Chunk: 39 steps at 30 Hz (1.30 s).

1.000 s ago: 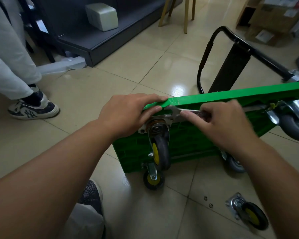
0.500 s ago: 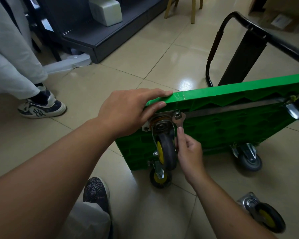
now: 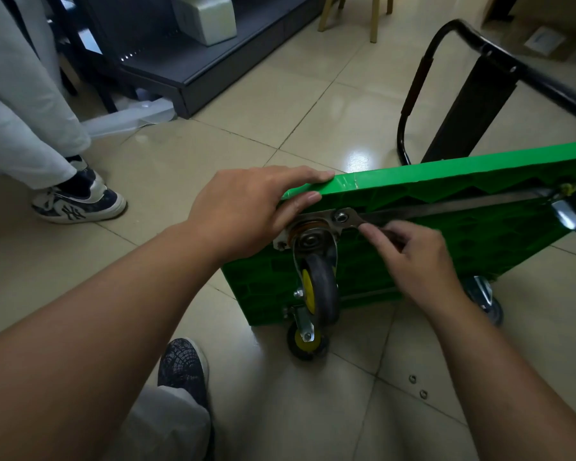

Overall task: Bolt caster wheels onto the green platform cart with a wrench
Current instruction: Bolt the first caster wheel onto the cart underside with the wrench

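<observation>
Caster wheel (image 3: 320, 291) sat at the left end of the green platform cart (image 3: 446, 181), which stood on its edge on the floor with its bottom facing the person. The cart's long side ran from left to right, and its black handle (image 3: 446, 34) stuck out on the far side. The wheel hung down from its metal plate (image 3: 313, 224), pointing at the floor. The left hand (image 3: 246, 207) lay over the cart's top edge with straight fingers, keeping it steady. The right hand (image 3: 416, 261) pinched the wrench (image 3: 350, 219) by its handle. The wrench head sat around a nut (image 3: 341, 216) on the plate's right corner, and the wrench pointed right and a bit down. This looked like the tightening step. The next move probably needed a slow turn, with the head kept snug on the nut so it would not slip. Two small metal rings (image 3: 413, 379) lay on the near floor, so more bolting may have been left.
</observation>
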Motion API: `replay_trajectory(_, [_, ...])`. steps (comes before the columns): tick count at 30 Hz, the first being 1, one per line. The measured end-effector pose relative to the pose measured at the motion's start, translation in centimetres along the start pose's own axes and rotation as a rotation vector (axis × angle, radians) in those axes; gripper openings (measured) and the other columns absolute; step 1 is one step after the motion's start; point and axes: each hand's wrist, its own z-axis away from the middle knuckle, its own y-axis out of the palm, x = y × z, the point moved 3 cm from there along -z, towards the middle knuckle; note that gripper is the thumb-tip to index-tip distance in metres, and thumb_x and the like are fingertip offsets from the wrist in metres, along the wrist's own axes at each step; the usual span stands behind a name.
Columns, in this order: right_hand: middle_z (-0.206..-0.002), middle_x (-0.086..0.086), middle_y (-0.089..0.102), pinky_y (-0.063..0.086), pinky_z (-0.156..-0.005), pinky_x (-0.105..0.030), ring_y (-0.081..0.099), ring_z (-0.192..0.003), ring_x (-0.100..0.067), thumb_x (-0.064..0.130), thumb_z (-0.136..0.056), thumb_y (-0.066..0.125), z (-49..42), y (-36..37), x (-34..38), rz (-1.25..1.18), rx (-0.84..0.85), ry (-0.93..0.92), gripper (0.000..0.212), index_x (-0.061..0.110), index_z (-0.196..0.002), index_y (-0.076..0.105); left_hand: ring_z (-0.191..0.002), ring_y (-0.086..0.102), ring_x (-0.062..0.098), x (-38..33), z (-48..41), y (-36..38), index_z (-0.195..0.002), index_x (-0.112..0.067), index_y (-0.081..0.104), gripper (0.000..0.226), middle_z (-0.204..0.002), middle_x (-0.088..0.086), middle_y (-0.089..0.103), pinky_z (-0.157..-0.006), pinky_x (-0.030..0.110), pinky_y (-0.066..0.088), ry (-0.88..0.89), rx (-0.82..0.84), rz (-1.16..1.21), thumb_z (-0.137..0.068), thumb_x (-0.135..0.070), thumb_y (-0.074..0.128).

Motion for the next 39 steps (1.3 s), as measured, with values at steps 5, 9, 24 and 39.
replay_trajectory(5, [-0.069,0.002,0.058,0.032,-0.074,-0.035,0.032,-0.073,-0.012,0.071,-0.080,0.057,-0.5,-4.9,5.4,0.465,-0.139,-0.146,0.051,0.021,-0.073,0.066,-0.095,0.068,0.016,-0.2,0.2,0.0,-0.143,-0.055,0.047,0.044,-0.133,-0.017,0.066,-0.066,0.032,0.050,-0.004,0.010,-0.002,-0.103,-0.064,0.030])
replay_trajectory(9, [-0.064,0.004,0.053,0.030,-0.075,-0.034,0.035,-0.071,-0.013,0.070,-0.081,0.059,-0.6,-5.8,6.5,0.588,-0.174,-0.232,0.050,0.021,-0.072,0.067,-0.098,0.068,0.017,-0.2,0.1,-0.2,-0.143,-0.056,0.046,0.046,-0.134,-0.016,0.066,-0.066,0.032,0.048,-0.007,0.016,0.006,-0.101,-0.064,0.029])
replay_trajectory(24, [-0.057,-0.002,0.050,0.038,-0.053,-0.019,0.045,-0.057,-0.013,0.053,-0.084,0.064,4.6,5.6,2.3,-0.854,-0.187,0.355,0.045,0.012,-0.065,0.067,-0.090,0.068,0.017,-0.3,0.1,-0.3,-0.142,-0.054,0.049,0.046,-0.131,-0.014,0.068,-0.062,0.029,0.043,0.002,0.002,0.000,-0.101,-0.063,0.031])
replay_trajectory(39, [-0.057,-0.004,0.050,0.035,-0.051,-0.021,0.045,-0.054,-0.011,0.051,-0.092,0.054,3.7,7.9,1.5,-0.687,-0.129,0.262,0.060,-0.004,-0.068,0.058,-0.085,0.068,0.016,-0.3,0.2,-0.3,-0.141,-0.053,0.051,0.044,-0.125,-0.013,0.071,-0.059,0.028,0.040,-0.008,-0.002,-0.005,-0.102,-0.062,0.032])
